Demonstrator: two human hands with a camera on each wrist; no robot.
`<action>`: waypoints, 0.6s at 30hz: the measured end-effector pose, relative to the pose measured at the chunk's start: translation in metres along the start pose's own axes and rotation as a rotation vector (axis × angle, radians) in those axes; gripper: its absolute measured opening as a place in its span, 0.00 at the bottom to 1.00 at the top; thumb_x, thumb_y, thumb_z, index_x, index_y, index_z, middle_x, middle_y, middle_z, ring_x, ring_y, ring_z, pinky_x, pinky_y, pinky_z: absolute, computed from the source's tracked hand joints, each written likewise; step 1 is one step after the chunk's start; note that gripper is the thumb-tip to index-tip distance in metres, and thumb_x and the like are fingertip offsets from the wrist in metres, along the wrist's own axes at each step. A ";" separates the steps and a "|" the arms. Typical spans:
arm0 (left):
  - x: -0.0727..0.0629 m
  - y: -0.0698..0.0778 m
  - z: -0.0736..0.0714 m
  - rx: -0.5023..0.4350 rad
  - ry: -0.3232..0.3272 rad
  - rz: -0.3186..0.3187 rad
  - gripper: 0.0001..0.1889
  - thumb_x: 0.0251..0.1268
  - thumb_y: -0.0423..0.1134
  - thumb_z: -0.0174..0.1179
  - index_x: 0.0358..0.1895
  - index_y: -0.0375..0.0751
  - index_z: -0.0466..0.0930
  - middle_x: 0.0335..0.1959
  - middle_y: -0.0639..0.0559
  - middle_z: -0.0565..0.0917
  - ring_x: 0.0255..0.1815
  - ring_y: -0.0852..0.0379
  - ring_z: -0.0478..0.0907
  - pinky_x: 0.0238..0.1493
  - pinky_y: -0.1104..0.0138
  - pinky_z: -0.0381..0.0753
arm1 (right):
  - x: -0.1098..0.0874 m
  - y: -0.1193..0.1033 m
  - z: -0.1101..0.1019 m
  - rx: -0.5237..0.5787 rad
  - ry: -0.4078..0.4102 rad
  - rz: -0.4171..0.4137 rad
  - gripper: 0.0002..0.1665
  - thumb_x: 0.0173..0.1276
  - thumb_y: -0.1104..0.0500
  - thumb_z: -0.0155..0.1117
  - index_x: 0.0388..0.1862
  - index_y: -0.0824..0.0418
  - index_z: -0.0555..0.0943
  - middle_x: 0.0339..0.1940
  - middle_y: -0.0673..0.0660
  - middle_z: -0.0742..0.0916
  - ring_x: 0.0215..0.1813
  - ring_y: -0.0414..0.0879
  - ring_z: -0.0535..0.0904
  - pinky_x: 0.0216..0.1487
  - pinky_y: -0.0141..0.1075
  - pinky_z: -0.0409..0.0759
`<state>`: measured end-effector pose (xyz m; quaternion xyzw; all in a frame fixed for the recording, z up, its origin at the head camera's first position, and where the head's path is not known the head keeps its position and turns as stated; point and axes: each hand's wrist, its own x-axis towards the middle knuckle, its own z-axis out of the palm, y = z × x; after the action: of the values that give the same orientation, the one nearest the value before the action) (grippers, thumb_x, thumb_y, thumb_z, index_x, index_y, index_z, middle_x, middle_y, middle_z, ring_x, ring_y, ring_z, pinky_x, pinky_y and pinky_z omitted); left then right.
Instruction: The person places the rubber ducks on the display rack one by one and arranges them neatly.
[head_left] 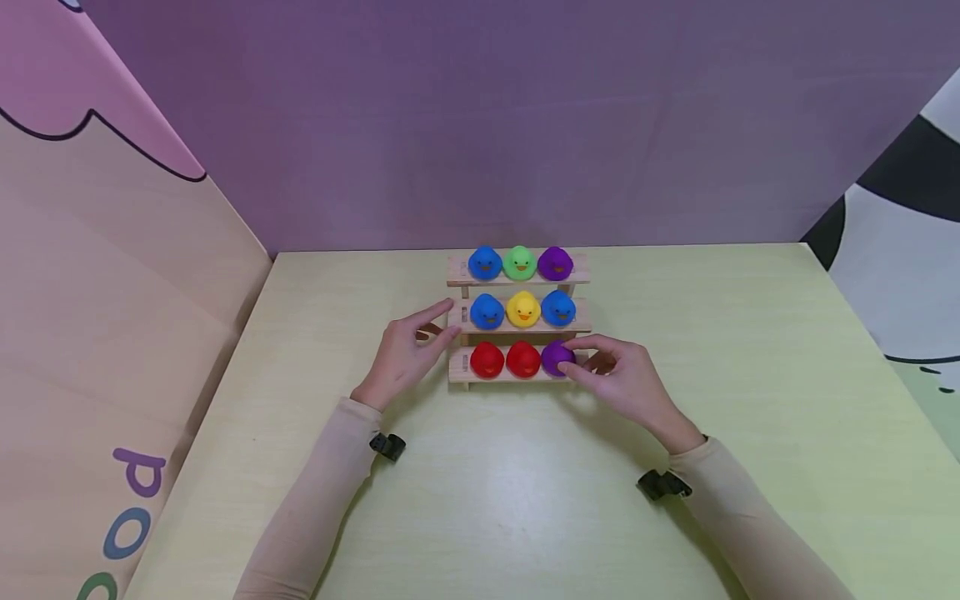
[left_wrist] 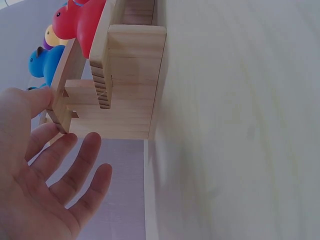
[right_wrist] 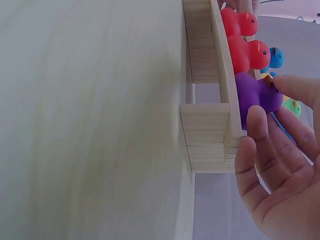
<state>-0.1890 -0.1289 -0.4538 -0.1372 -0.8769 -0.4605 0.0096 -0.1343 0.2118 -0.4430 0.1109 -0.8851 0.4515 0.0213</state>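
A three-step wooden rack [head_left: 457, 364] carries rubber ducks in three rows. My right hand [head_left: 628, 379] pinches a purple duck [right_wrist: 257, 95] between thumb and fingers, at the right end of the front step. Two red ducks [head_left: 505, 360] sit to its left on that step. At the rack's left end, my left hand [head_left: 408, 350] grips the end of the middle step, its thumb and index finger on the board and the other fingers spread beneath. The middle step bears a blue duck [head_left: 487, 312], a yellow duck [head_left: 523, 309] and another blue duck [head_left: 558, 308].
On the back step stand a blue duck [head_left: 485, 263], a green duck [head_left: 520, 263] and a purple duck [head_left: 556, 263]. The rack rests on a pale wooden table [head_left: 517, 500], near a purple wall panel [head_left: 517, 125]. Printed side panels flank the table left and right.
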 end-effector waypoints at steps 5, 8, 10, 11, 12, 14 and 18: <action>0.001 0.001 0.000 0.001 -0.002 0.006 0.28 0.77 0.53 0.65 0.77 0.60 0.76 0.71 0.51 0.83 0.53 0.48 0.87 0.54 0.53 0.90 | 0.000 0.001 -0.001 0.006 0.002 0.003 0.17 0.69 0.54 0.78 0.54 0.58 0.90 0.36 0.59 0.93 0.33 0.46 0.86 0.32 0.33 0.82; 0.001 0.002 0.000 0.006 -0.008 0.005 0.28 0.77 0.53 0.65 0.77 0.59 0.75 0.70 0.50 0.84 0.53 0.47 0.87 0.54 0.53 0.90 | 0.000 0.000 -0.004 0.003 0.008 0.002 0.16 0.70 0.54 0.77 0.54 0.57 0.90 0.36 0.58 0.93 0.32 0.45 0.86 0.31 0.33 0.82; 0.002 0.002 0.000 0.013 -0.012 -0.001 0.28 0.77 0.54 0.65 0.77 0.60 0.75 0.70 0.50 0.84 0.53 0.47 0.87 0.54 0.54 0.90 | -0.001 0.000 -0.006 -0.001 0.017 0.000 0.16 0.70 0.53 0.77 0.54 0.56 0.90 0.36 0.57 0.93 0.32 0.45 0.86 0.31 0.34 0.82; 0.002 0.002 0.000 0.016 -0.014 -0.005 0.29 0.77 0.54 0.65 0.77 0.60 0.75 0.69 0.49 0.84 0.53 0.47 0.87 0.54 0.54 0.91 | -0.001 0.000 -0.007 -0.002 0.022 0.000 0.16 0.71 0.52 0.77 0.54 0.55 0.91 0.36 0.57 0.92 0.32 0.45 0.86 0.31 0.34 0.81; 0.002 0.002 0.000 0.020 -0.017 -0.009 0.29 0.77 0.54 0.65 0.78 0.60 0.75 0.69 0.49 0.84 0.54 0.47 0.87 0.54 0.54 0.91 | -0.001 0.000 -0.008 -0.002 0.027 0.001 0.15 0.71 0.52 0.76 0.54 0.54 0.91 0.36 0.56 0.92 0.32 0.45 0.86 0.31 0.34 0.81; 0.002 0.003 0.000 0.024 -0.019 -0.014 0.29 0.77 0.55 0.65 0.78 0.61 0.75 0.69 0.50 0.84 0.54 0.48 0.86 0.53 0.54 0.91 | 0.000 0.000 -0.011 -0.003 0.037 0.003 0.15 0.71 0.51 0.76 0.54 0.53 0.91 0.34 0.55 0.92 0.32 0.45 0.86 0.31 0.34 0.81; 0.002 0.002 0.000 0.035 -0.025 -0.016 0.29 0.77 0.55 0.64 0.78 0.62 0.74 0.70 0.50 0.84 0.55 0.48 0.86 0.54 0.54 0.90 | 0.000 0.000 -0.016 -0.010 0.061 -0.007 0.16 0.72 0.51 0.75 0.55 0.55 0.91 0.34 0.55 0.93 0.32 0.44 0.86 0.32 0.33 0.81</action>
<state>-0.1908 -0.1274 -0.4520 -0.1356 -0.8860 -0.4435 -0.0028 -0.1355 0.2248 -0.4337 0.1000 -0.8860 0.4499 0.0502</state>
